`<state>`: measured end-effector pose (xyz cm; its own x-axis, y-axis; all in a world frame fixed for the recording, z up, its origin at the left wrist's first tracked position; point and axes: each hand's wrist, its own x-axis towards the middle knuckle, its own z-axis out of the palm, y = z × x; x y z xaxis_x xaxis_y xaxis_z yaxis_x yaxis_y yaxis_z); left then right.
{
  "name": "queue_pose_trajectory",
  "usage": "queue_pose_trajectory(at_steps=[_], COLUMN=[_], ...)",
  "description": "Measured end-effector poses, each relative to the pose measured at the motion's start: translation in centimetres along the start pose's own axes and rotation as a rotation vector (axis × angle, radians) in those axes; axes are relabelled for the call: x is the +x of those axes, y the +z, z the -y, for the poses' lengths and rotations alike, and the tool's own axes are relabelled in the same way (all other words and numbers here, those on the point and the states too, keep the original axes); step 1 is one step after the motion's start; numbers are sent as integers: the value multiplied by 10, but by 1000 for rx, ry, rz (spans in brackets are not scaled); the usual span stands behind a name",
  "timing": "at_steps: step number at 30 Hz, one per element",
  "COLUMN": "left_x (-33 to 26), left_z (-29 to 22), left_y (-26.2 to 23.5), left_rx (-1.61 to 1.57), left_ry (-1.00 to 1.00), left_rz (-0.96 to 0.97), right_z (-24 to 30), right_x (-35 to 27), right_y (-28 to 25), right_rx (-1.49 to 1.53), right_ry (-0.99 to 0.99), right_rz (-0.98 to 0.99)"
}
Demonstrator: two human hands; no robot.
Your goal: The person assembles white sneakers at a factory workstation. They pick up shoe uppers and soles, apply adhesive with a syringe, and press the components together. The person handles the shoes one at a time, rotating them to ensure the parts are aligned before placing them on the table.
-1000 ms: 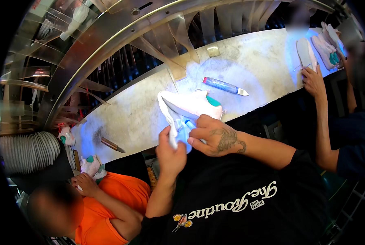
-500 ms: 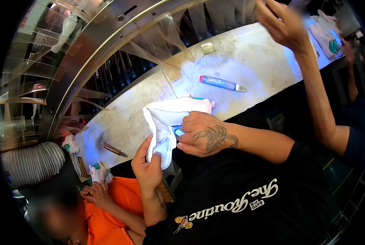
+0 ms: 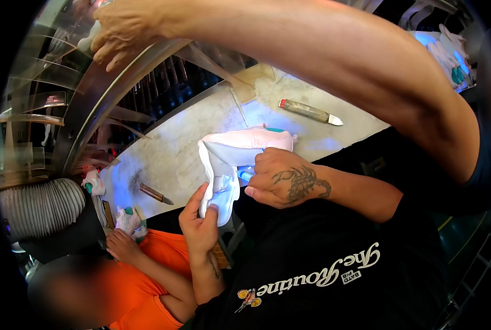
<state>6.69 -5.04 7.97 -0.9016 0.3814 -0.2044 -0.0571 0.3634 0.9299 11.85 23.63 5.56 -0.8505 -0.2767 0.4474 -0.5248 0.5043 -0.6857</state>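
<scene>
A white and pale pink shoe upper [image 3: 245,137] with a teal patch hangs over the worktable's near edge, its opening towards me. My left hand [image 3: 200,217] pinches the flap of its lower end, thumb inside on the bluish-lit lining. Curled in a fist at the opening, my right hand [image 3: 281,177] grips a slim blue tool [image 3: 245,175], of which only a short length shows; the rest is hidden by the fingers and the shoe upper. Beyond the shoe upper lies a knife [image 3: 310,112] with a worn handle, red end and short metal blade.
A co-worker's arm [image 3: 333,38] reaches across the top to a white piece at a curved metal frame with clear strips [image 3: 100,104]. A second knife [image 3: 156,194] lies on the pale worktable [image 3: 185,132]. Bottom left, an orange-sleeved co-worker's hand [image 3: 123,246] is by another shoe upper [image 3: 127,220].
The co-worker's arm on the right has swung left across the top to the frame. My hands keep their hold; with a slight view shift, the shoe upper appears a little further right.
</scene>
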Motion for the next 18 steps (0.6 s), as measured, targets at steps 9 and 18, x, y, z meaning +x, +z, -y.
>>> queue_pose_trajectory(at_steps=[9, 18], left_x=[-2, -5], left_z=[15, 42], left_y=[-8, -39], left_rx=[-38, -115], left_ry=[-16, -61], left_rz=[-55, -79], right_z=[-1, -5], right_x=[-2, 1], right_y=[0, -2], right_rx=[-13, 121], right_ry=[33, 5], right_rz=[50, 27])
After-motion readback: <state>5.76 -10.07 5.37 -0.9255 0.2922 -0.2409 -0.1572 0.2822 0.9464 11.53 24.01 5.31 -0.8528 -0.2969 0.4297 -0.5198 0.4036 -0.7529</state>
